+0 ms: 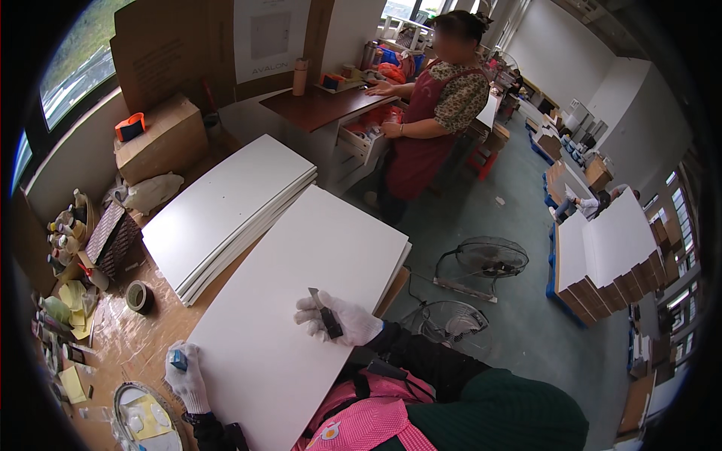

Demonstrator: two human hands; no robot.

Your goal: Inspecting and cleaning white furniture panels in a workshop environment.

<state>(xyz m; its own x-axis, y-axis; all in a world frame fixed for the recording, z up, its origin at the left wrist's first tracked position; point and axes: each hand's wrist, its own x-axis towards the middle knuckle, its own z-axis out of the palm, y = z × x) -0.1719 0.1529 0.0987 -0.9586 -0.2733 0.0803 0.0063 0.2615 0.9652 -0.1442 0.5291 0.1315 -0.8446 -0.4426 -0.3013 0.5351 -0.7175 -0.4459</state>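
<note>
A large white panel (301, 263) lies in front of me, tilted across the view. My right hand (357, 322), in a white knit glove, is over the panel's right part and holds a small black-handled blade (329, 323) with its metal end pointing away from me. At the panel's left edge, my left hand (189, 379), also gloved, grips a small blue block (178, 359). Beyond this panel is a stack of similar white panels (233, 203).
On the brown-covered bench (135, 331) are a tape roll (140, 298), a round tin lid (150, 421) with yellow paper and several bottles (68, 225). Two floor fans (492, 257) stand to the right. A co-worker in a red apron (425, 150) stands at an open drawer (365, 143).
</note>
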